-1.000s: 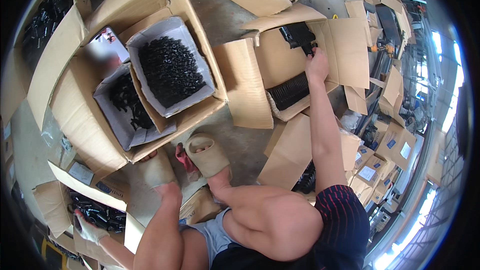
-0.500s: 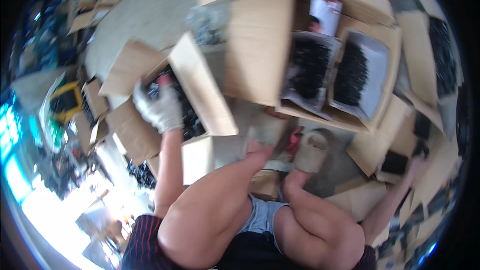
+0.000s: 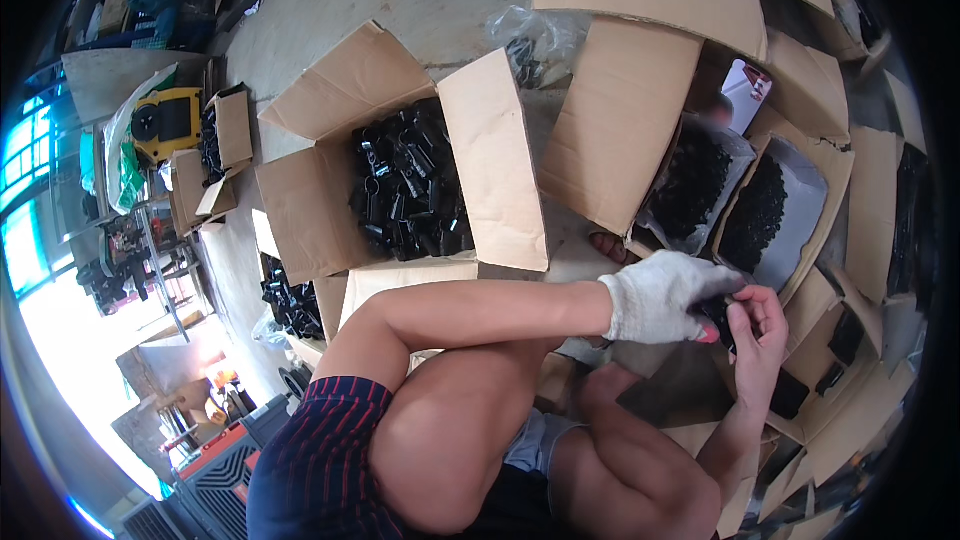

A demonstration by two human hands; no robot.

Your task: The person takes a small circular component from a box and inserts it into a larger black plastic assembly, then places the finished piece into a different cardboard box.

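Small black part (image 3: 717, 325) held between both hands, just nearer than the trays (image 3: 802, 188).
The gloved left hand (image 3: 665, 298) and bare right hand (image 3: 760, 335) are curled nearly closed on it; it looks light, stiff and smooth, perhaps slippery against the glove, best pinched by its sides. Tray rims crowd the far side, box flaps (image 3: 492, 160) rise beyond the left forearm (image 3: 490, 312); the legs (image 3: 440, 420) limit room below.

The left forearm (image 3: 500, 312) reached across over the left thigh (image 3: 450, 420), its gloved left hand (image 3: 665, 298) curled inward beside the bare right hand (image 3: 760, 330), whose thumb and fingers bent; the right forearm (image 3: 728, 445) slanted upward.
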